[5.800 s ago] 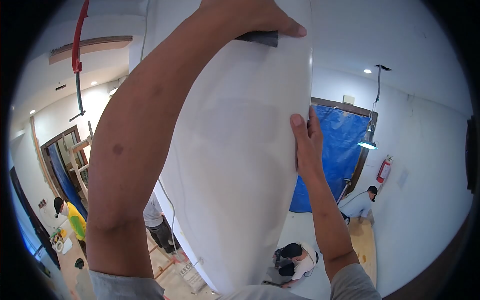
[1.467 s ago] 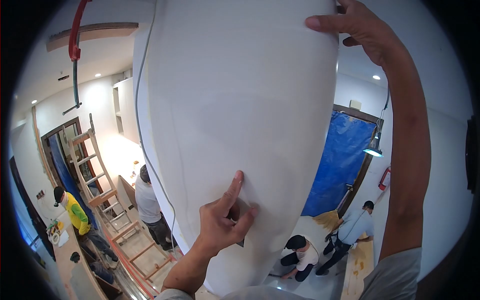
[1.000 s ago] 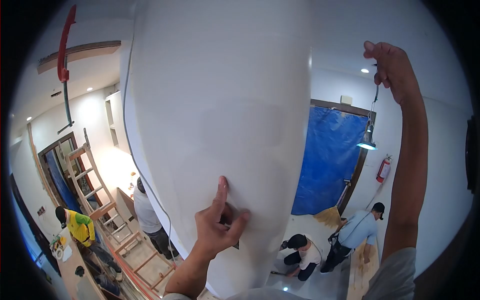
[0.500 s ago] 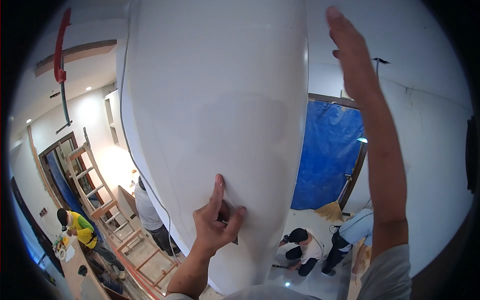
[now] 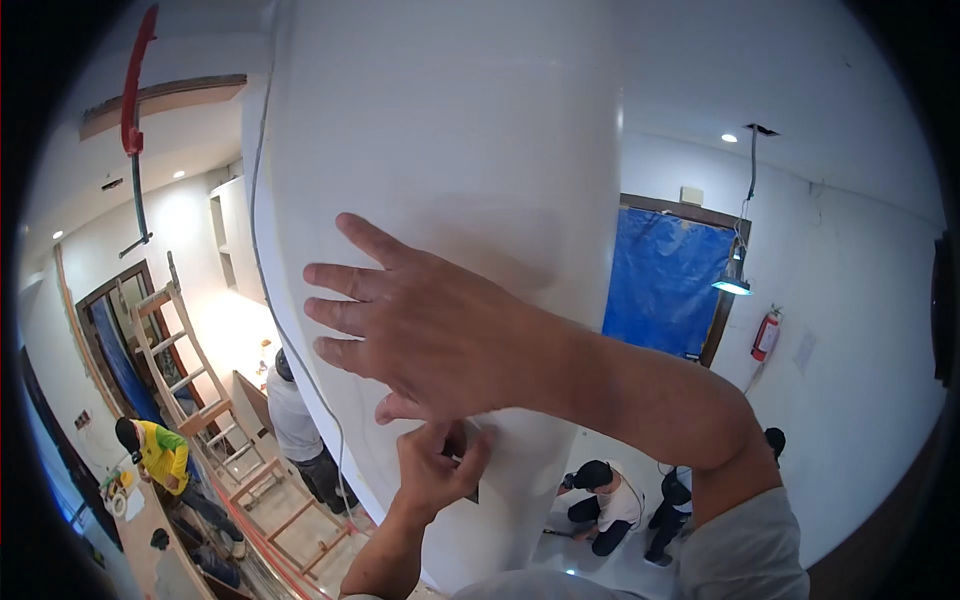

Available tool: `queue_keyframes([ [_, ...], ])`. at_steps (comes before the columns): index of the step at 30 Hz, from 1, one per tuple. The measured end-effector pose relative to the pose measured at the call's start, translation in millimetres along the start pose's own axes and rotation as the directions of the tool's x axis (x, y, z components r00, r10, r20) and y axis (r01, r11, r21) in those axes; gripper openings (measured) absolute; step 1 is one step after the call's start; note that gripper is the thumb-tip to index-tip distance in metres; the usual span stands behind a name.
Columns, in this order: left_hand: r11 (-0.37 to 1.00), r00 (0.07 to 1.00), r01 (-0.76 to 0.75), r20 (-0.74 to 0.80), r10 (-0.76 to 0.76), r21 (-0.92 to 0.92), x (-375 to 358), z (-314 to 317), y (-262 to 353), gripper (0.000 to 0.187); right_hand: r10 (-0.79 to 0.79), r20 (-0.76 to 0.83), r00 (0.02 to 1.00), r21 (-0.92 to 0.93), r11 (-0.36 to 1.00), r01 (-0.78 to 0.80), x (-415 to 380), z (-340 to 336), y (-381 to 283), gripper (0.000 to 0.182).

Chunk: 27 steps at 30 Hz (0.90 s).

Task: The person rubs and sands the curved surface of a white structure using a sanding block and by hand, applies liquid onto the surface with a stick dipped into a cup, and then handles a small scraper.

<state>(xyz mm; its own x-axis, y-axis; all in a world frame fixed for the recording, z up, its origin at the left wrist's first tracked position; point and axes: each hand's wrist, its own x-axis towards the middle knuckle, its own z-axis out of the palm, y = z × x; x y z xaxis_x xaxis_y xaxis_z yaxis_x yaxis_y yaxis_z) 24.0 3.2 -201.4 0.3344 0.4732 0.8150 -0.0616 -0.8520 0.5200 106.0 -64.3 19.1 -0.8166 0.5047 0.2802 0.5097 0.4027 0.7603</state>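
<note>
White surface: tall, upright and curved (image 5: 450,110), in the middle of the view; a faint grey patch (image 5: 515,235) shows above the hands.
Right hand: fingers spread (image 5: 430,330), back toward the viewer, grasping nothing visible. It lies across the white surface; palm contact cannot be confirmed.
Left hand: just below (image 5: 425,480), partly hidden by the right; fingers curled, grasping a dark piece (image 5: 474,494).
Dark piece: low on the white surface; only a corner shows beneath the left hand, so its full shape cannot be told.
Step in hand: judged from pose, a flat-hand pass or feel over the surface, with the dark piece kept in the other hand.
Move requirement: a sweep from this pose would call for light, even palm pressure, the right wrist free of the left hand, and the piece's corner angled off the finish.
Left edge: a cable (image 5: 262,200) runs down beside it.
Background: a person in yellow (image 5: 160,455) is at a worktop (image 5: 145,545); another person crouches on the right (image 5: 612,502).
</note>
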Motion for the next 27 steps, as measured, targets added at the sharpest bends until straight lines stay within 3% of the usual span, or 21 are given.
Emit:
queue_keyframes([
  [4, 0.996, 0.997, 0.077, -0.011, -0.078, -0.048, -16.8, -3.6, -2.5, 0.074, 0.136, -0.23, 0.964, -0.048, 0.987, -0.151, -20.5, 10.1, 22.2, 0.066],
  [7, 0.997, 0.998, 0.065, -0.006, -0.066, -0.041, -19.1, -6.2, -8.7, 0.074, 0.221, -0.141, 0.965, -0.29, 0.923, -0.254, -42.2, 3.7, 53.6, 0.067],
  [10, 0.996, 0.997, 0.076, -0.005, -0.076, -0.047, -20.2, -6.1, -8.4, 0.075, 0.225, -0.175, 0.959, -0.278, 0.923, -0.267, -59.6, -16.9, 69.0, 0.067],
  [13, 0.996, 0.998, 0.057, -0.012, -0.058, -0.072, -21.0, -4.8, -7.7, 0.075, 0.339, -0.379, 0.861, -0.431, 0.759, -0.488, -87.7, -31.6, 93.3, 0.067],
  [15, 0.996, 0.999, 0.044, 0.025, -0.043, -0.072, -23.1, -7.2, -12.3, 0.079, 0.533, -0.542, 0.649, -0.474, 0.444, -0.76, -126.8, -39.4, 118.7, 0.072],
  [17, 0.996, 0.998, 0.045, 0.044, -0.042, -0.08, -24.4, -9.1, -14.4, 0.081, 0.776, -0.588, 0.228, -0.332, 0.026, -0.943, -162.5, -43.5, 127.3, 0.079],
  [20, 0.995, 0.998, 0.05, 0.046, -0.046, -0.09, -23.9, -6.9, -13.8, 0.082, 0.6, -0.755, 0.265, -0.264, 0.092, -0.96, -171.5, -34.6, 117.2, 0.084],
  [23, 0.997, 1.0, 0.011, 0.014, -0.009, -0.082, -23.0, 0.7, -12.2, 0.083, 0.529, -0.74, 0.417, -0.216, 0.4, -0.891, -123.2, -33.3, 94.2, 0.079],
  [27, 0.995, 0.999, -0.017, -0.03, 0.015, -0.094, -25.4, 10.1, -11.3, 0.084, 0.54, -0.645, 0.541, -0.239, 0.53, -0.814, -51.1, -21.7, 85.1, 0.085],
])
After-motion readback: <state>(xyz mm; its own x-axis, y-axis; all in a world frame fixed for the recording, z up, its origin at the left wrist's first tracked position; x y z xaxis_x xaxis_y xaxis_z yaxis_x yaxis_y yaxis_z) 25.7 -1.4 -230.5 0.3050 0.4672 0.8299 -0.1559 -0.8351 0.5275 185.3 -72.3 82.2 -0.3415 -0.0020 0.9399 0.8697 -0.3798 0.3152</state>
